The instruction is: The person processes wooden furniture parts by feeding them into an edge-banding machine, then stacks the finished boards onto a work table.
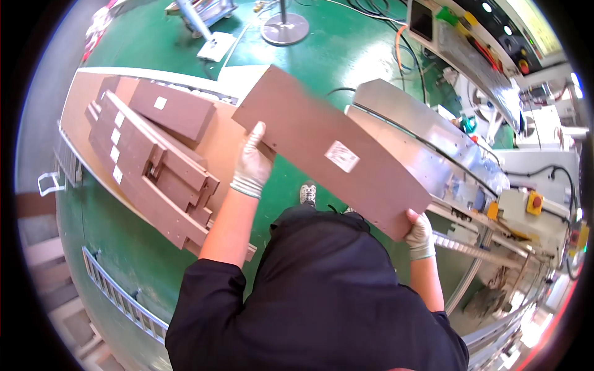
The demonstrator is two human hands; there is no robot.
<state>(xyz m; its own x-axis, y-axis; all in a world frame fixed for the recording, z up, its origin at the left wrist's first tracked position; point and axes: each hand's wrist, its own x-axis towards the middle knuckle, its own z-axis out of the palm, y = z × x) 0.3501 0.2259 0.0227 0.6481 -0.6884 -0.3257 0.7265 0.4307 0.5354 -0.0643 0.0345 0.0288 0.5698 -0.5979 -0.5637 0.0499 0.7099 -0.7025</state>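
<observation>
A long brown board (pixel 309 133) with a white label (pixel 342 156) near its middle is held up in front of me, slanting from upper left to lower right. My left hand (pixel 252 162), in a pale glove with bare fingertips, grips its left end with the thumb on the top face. At the lower right end my right hand (pixel 419 235), gloved alike, closes on the edge, thumb on top. Both hands' other fingers are mostly hidden beneath the board. To the left, several brown boards (pixel 133 142) with white labels lie stacked, nearest to my left hand.
The stack rests on a cardboard-covered roller conveyor (pixel 77 93). On my right stands a machine with a metal bed (pixel 427 157) and a red button on a yellow box (pixel 535 203). Cables (pixel 402 55) and a round post base (pixel 284 29) are on the green floor ahead.
</observation>
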